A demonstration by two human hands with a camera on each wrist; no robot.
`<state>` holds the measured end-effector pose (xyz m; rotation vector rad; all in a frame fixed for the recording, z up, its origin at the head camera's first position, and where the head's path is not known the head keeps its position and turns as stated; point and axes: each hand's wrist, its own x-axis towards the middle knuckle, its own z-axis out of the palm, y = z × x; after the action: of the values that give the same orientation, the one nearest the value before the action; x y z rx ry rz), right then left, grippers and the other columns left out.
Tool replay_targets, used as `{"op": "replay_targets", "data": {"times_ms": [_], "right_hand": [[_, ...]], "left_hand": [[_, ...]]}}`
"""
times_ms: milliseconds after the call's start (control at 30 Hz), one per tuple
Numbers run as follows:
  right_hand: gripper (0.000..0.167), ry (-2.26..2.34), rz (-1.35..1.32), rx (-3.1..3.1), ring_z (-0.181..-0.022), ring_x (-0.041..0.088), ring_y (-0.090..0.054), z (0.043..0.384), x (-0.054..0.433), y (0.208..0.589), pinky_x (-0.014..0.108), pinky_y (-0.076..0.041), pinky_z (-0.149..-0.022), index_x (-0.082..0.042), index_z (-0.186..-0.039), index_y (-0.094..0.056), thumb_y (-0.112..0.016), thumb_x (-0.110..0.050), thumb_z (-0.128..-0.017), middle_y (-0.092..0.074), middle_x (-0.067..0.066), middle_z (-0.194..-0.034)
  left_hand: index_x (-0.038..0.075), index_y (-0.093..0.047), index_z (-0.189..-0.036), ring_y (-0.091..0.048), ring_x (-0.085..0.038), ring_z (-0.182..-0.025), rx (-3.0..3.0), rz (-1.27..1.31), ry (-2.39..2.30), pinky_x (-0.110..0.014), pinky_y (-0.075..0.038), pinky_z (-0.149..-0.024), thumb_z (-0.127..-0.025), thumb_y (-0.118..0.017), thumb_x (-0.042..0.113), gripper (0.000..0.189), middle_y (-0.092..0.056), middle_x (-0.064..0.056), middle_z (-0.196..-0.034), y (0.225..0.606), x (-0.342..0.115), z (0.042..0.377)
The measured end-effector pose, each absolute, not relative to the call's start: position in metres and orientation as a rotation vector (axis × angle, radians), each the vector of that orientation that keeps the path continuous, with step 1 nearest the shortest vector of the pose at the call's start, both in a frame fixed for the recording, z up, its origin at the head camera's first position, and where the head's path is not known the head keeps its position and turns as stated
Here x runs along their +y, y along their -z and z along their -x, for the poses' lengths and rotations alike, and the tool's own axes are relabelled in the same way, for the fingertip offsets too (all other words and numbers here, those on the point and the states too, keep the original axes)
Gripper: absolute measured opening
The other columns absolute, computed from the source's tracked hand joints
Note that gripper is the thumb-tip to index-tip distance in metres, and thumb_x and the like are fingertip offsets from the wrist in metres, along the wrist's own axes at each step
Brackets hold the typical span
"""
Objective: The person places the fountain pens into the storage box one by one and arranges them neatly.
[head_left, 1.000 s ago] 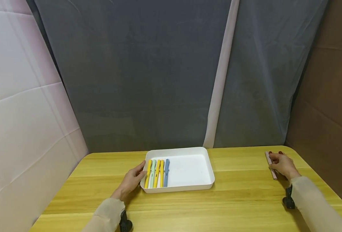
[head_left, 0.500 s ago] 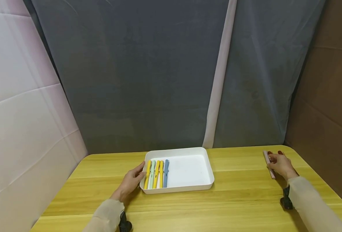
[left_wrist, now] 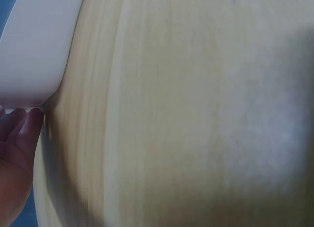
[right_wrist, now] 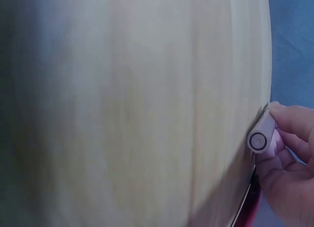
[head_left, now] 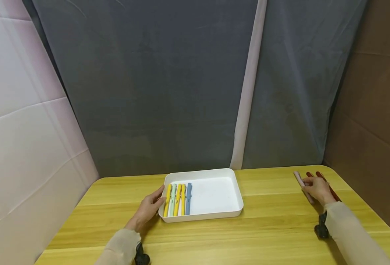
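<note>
In the head view, my right hand (head_left: pixel 318 189) pinches a pale pink pen (head_left: pixel 298 178) between thumb and fingers, at the right of the table. The right wrist view shows the round end of that pen (right_wrist: pixel 258 140), with the fingertips behind it. Two dark red pens (head_left: pixel 319 174) lie just right of it, partly covered by the hand. At the left wall of a white tray (head_left: pixel 215 215), my left hand (head_left: pixel 147 207) touches the rim with extended fingers. Several pens stand side by side in the tray's left part: yellow, mint green and a blue one (head_left: pixel 189 198).
The wooden table (head_left: pixel 248 239) reaches back to a grey curtain (head_left: pixel 148 92). A white cloth wall (head_left: pixel 32 129) borders the left side and a brown wall (head_left: pixel 373 110) the right. Each wrist wears a black camera (head_left: pixel 321 231).
My right hand has shifted slightly left with the pale pink pen, drawing away from the dark red pens, which now show more. The left hand stays at the tray.
</note>
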<state>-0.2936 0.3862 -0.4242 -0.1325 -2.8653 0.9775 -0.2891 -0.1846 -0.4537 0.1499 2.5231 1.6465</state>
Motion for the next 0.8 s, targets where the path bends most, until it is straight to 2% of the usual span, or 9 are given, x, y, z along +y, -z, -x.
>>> {"op": "replay_targets", "data": {"times_ms": [100, 167, 367, 600, 667, 733, 767, 800], "right_hand": [[0.035, -1.022, 0.162, -2.847, -0.079, 0.032, -0.060, 0.2930, 0.3856, 0.4253, 0.037, -0.053, -0.065, 0.019, -0.115, -0.054, -0.059, -0.001, -0.087, -0.061, 0.031, -0.099], [0.035, -1.063, 0.173, -2.831, -0.077, 0.028, -0.060, 0.2921, 0.3849, 0.4254, 0.031, -0.052, -0.061, 0.020, -0.116, -0.053, -0.058, 0.000, -0.087, -0.060, 0.032, -0.100], [0.035, -1.100, 0.179, -2.803, -0.073, 0.022, -0.059, 0.2903, 0.3829, 0.4249, 0.030, -0.051, -0.060, 0.020, -0.115, -0.052, -0.056, 0.002, -0.086, -0.060, 0.033, -0.100], [0.034, -1.094, 0.187, -2.804, -0.071, 0.023, -0.056, 0.2905, 0.3827, 0.4243, 0.030, -0.049, -0.059, 0.020, -0.112, -0.054, -0.056, 0.001, -0.084, -0.061, 0.031, -0.097], [0.033, -1.095, 0.190, -2.810, -0.070, 0.023, -0.056, 0.2910, 0.3829, 0.4240, 0.033, -0.049, -0.061, 0.020, -0.111, -0.054, -0.056, 0.001, -0.084, -0.062, 0.029, -0.094], [0.033, -1.099, 0.193, -2.811, -0.070, 0.024, -0.056, 0.2915, 0.3831, 0.4233, 0.042, -0.048, -0.075, 0.020, -0.110, -0.055, -0.056, 0.001, -0.083, -0.063, 0.028, -0.092], [0.033, -1.101, 0.195, -2.810, -0.070, 0.025, -0.056, 0.2919, 0.3832, 0.4226, 0.048, -0.044, -0.084, 0.020, -0.109, -0.055, -0.056, 0.001, -0.083, -0.063, 0.028, -0.091], [0.033, -1.102, 0.199, -2.811, -0.070, 0.025, -0.056, 0.2922, 0.3833, 0.4222, 0.053, -0.040, -0.088, 0.020, -0.109, -0.055, -0.056, 0.001, -0.082, -0.063, 0.028, -0.090]], "left_hand": [[0.005, -0.025, -0.148, -0.021, -0.030, -0.141, 2.521, -0.149, -1.643, -0.047, -0.023, -0.111, -0.098, -0.048, 0.012, 0.055, -0.023, -0.014, -0.154, 0.4536, -0.1847, 0.2895], [0.005, -0.025, -0.148, -0.021, -0.030, -0.141, 2.524, -0.153, -1.638, -0.046, -0.023, -0.111, -0.098, -0.048, 0.012, 0.055, -0.023, -0.014, -0.154, 0.4535, -0.1849, 0.2897], [0.002, -0.026, -0.147, -0.021, -0.031, -0.140, 2.540, -0.171, -1.639, -0.047, -0.023, -0.111, -0.098, -0.049, 0.011, 0.055, -0.024, -0.016, -0.153, 0.4523, -0.1848, 0.2887], [0.001, -0.026, -0.147, -0.021, -0.031, -0.141, 2.541, -0.173, -1.640, -0.046, -0.023, -0.111, -0.098, -0.049, 0.010, 0.055, -0.023, -0.016, -0.153, 0.4517, -0.1844, 0.2880], [0.002, -0.026, -0.147, -0.021, -0.031, -0.141, 2.538, -0.169, -1.636, -0.046, -0.023, -0.111, -0.098, -0.048, 0.011, 0.055, -0.023, -0.016, -0.154, 0.4513, -0.1843, 0.2879], [0.002, -0.025, -0.148, -0.021, -0.031, -0.141, 2.533, -0.160, -1.632, -0.046, -0.023, -0.111, -0.098, -0.048, 0.011, 0.055, -0.023, -0.016, -0.154, 0.4507, -0.1843, 0.2874], [0.003, -0.025, -0.148, -0.021, -0.030, -0.141, 2.523, -0.148, -1.638, -0.046, -0.023, -0.111, -0.098, -0.048, 0.012, 0.056, -0.023, -0.015, -0.154, 0.4502, -0.1842, 0.2872], [0.003, -0.025, -0.148, -0.020, -0.031, -0.141, 2.522, -0.149, -1.634, -0.046, -0.023, -0.111, -0.098, -0.048, 0.012, 0.056, -0.022, -0.016, -0.154, 0.4502, -0.1843, 0.2872]]}}
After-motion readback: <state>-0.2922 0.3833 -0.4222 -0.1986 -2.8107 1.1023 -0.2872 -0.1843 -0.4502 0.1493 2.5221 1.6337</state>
